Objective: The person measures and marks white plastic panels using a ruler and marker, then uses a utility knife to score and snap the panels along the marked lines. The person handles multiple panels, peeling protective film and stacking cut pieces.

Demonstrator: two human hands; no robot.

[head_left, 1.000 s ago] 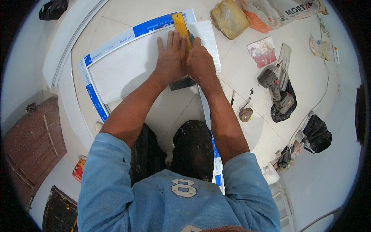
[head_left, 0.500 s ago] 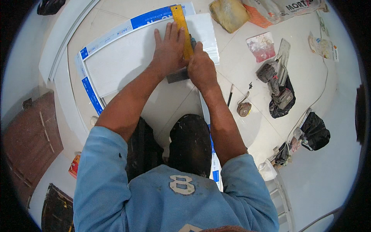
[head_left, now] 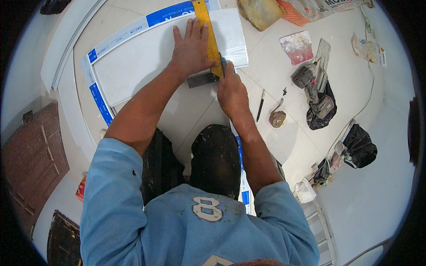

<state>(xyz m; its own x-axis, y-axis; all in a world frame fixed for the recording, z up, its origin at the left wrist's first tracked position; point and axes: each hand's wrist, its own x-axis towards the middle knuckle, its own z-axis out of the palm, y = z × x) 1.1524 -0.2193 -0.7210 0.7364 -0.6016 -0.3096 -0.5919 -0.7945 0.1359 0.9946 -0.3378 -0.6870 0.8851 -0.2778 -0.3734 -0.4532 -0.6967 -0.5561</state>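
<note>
A white panel (head_left: 142, 62) lies on the floor ahead of me. Across it runs the yellow blade of a try square (head_left: 207, 33), its dark stock (head_left: 203, 80) set along the panel's near edge. My left hand (head_left: 191, 51) is flat on the panel, fingers spread, with the thumb side against the yellow blade. My right hand (head_left: 232, 91) is closed around what looks like a utility knife (head_left: 223, 62), held at the blade's right edge near the stock. Most of the knife is hidden by my fingers.
Frame strips with blue-and-white film (head_left: 126, 37) border the panel. To the right lie a pencil (head_left: 261, 106), a tape measure (head_left: 278, 119), a cordless drill (head_left: 313, 91), a metal trowel (head_left: 323, 55) and a red-and-white scraper (head_left: 296, 47). Beyond are a yellowish block (head_left: 261, 12) and a bag (head_left: 310, 9).
My right hand has slid toward me along the yellow blade with the knife. The left hand stays pressed on the panel beside the square. The whole view has shifted slightly.
</note>
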